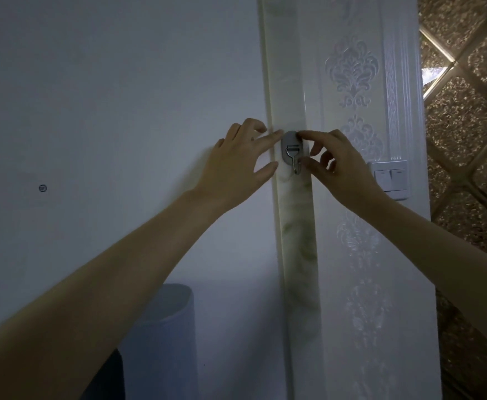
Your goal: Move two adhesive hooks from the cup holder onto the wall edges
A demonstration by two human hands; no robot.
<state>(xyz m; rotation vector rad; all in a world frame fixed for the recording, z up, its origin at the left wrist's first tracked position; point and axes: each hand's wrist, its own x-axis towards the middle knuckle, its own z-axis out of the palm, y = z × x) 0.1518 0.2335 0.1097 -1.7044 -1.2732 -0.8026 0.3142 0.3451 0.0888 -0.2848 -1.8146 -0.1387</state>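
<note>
A silver oval adhesive hook sits flat on the marbled vertical wall edge strip, its small metal hook hanging down. My right hand pinches it from the right, forefinger on its top and thumb at its lower right side. My left hand has its fingers spread, with the forefinger tip touching the hook's upper left rim and the thumb lying on the strip below. The cup holder and any second hook are out of view.
A white wall switch is mounted just right of my right wrist. A patterned white panel and bronze textured tiles lie further right. The plain wall is on the left, with a rounded blue-grey object below.
</note>
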